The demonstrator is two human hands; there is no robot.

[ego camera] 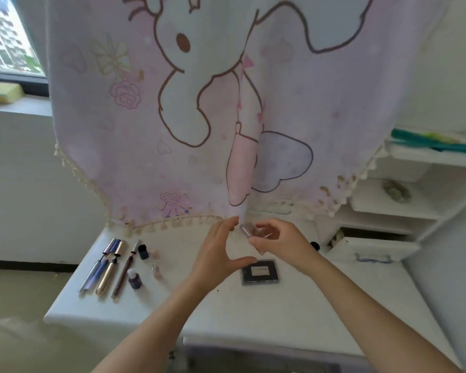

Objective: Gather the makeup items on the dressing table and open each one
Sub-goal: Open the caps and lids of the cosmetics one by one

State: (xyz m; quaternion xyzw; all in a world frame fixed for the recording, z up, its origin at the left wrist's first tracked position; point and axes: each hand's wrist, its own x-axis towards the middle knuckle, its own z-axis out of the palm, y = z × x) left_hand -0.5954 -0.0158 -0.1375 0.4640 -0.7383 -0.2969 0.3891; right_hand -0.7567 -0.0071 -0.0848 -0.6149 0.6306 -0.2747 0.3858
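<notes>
Right hand pinches a small clear case in curled fingers, held above the dressing table near its back edge. Left hand is spread, thumb wide, fingertips just beside the case; can't tell if they touch.

Risks:
- The case looks slick and held only at one end, so a hard pull on the lid could pop it loose, and case or lid would drop to the table or roll off.
- The dark compact lies flat right under the hands, lid apparently not yet raised; a dropped part could hit it.
- The fringed cartoon-print cloth hangs just behind the fingers and could snag.

Surface: white tabletop. To the left, well apart from the hands, uncapped tubes lie in a row with caps beside them, plus two small dark bottles.

Room: white shelves on the right, a window at upper left.
</notes>
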